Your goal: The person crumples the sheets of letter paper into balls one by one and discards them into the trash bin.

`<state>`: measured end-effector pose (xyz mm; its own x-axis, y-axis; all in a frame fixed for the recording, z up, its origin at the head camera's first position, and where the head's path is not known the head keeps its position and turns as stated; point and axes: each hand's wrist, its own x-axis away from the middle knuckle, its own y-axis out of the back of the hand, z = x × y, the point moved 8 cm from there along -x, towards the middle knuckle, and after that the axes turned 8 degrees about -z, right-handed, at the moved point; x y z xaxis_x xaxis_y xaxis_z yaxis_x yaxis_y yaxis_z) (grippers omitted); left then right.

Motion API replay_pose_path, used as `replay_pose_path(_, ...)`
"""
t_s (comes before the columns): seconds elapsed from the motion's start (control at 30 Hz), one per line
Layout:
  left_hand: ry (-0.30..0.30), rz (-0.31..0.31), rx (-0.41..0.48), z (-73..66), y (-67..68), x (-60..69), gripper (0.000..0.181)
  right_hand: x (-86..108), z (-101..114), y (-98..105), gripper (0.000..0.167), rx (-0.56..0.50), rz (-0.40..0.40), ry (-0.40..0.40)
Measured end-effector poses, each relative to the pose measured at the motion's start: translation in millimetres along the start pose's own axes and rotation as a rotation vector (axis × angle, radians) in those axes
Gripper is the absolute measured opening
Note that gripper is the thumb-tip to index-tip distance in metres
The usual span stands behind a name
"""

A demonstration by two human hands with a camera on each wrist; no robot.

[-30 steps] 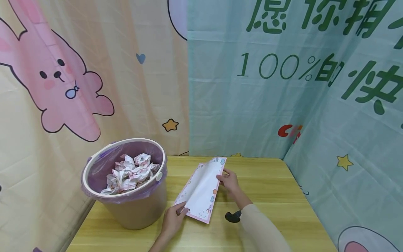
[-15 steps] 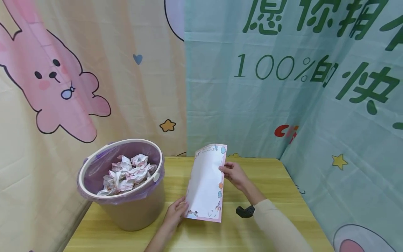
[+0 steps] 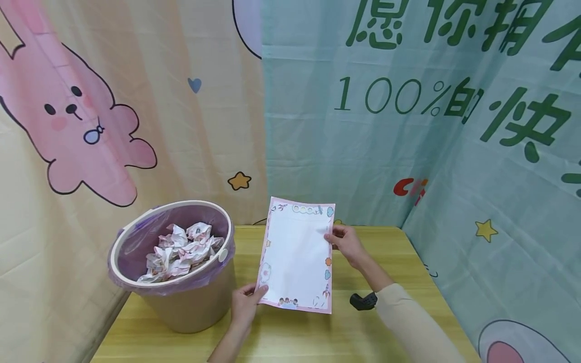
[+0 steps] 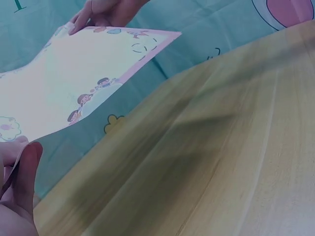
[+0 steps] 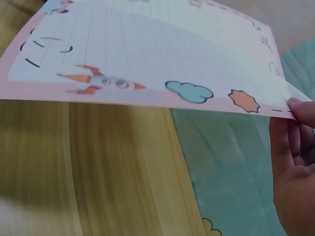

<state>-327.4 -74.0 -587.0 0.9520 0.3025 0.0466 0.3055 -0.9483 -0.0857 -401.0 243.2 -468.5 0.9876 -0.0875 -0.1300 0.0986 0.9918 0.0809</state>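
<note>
A sheet of lined letter paper with a pink border and printed cartoon figures is held up over the table, its face toward the head camera. My left hand pinches its lower left corner between thumb and fingers. On the opposite side, my right hand pinches the right edge above the middle. In the left wrist view the paper bends between both hands and hangs apart from the tabletop. The right wrist view has the thumb on top of the paper and the fingers beneath.
A beige bin with a purple liner stands left on the wooden table. Several crumpled paper balls lie inside it. A black device is by the right wrist. Printed curtains hang behind and at the sides.
The paper has been raised and turned from a tilted, partly folded position to facing the head camera, spread wide. My right hand has moved up and right; the left hand's hold shifted slightly left.
</note>
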Motion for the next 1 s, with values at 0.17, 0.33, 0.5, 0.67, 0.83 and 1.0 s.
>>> replay_pose_path(0.17, -0.019, 0.034, 0.019, -11.2, -3.5, 4.9, 0.029, 1.7, 5.4, 6.6, 0.023, 0.085, -0.029, 0.025)
replay_pose_path(0.33, -0.013, 0.06, 0.088, -19.2, -6.7, 5.8, 0.029, 5.1, 8.8, 11.5, 0.017, 0.107, -0.019, 0.035)
replay_pose_path(0.5, -0.035, 0.055, 0.151, -29.1, -9.3, 2.9, 0.027, 10.0, 12.3, 14.1, 0.016, 0.094, 0.003, 0.055)
replay_pose_path(0.67, -0.037, 0.042, 0.189, -35.0, -12.3, -1.1, 0.025, 15.0, 17.0, 9.6, 0.025, 0.079, 0.054, 0.093)
replay_pose_path(0.83, -0.031, 0.032, 0.222, -42.5, -13.6, -2.1, 0.025, 18.7, 19.8, 5.4, 0.027, 0.08, 0.091, 0.117)
replay_pose_path(1.0, -0.033, 0.034, 0.254, -50.6, -14.5, -2.4, 0.025, 24.6, 21.3, -0.6, 0.022, 0.113, 0.157, 0.135)
